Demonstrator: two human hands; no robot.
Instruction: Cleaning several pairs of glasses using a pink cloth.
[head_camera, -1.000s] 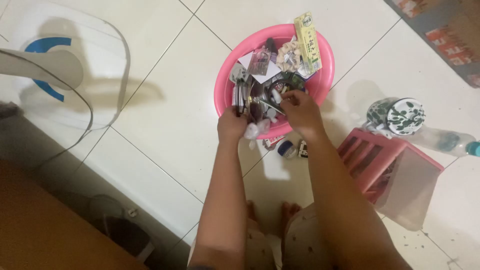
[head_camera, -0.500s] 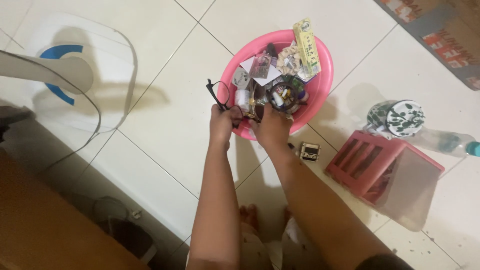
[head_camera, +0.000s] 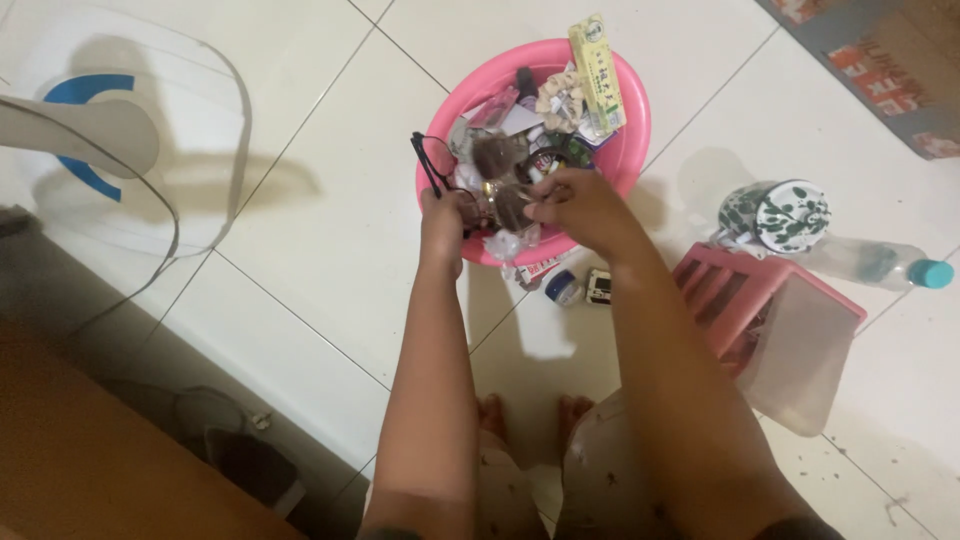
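Basin: round pink plastic basin (head_camera: 632, 150) on white tiles, heaped with small clutter.
Crate: pink slatted plastic crate (head_camera: 770, 320), right of basin, tipped sideways.
Left hand (head_camera: 441, 222): at basin's near rim, closed on black-framed spectacles (head_camera: 430, 165).
Right hand (head_camera: 578, 205): beside it over the basin, pinching brown-lensed sunglasses (head_camera: 500, 185), apparently separating the pairs.

A long yellow-green cardboard packet (head_camera: 597, 72) leans on the far rim of the round pink plastic basin (head_camera: 631, 150). A small red-and-white wrapper (head_camera: 537, 270) lies just below that basin.
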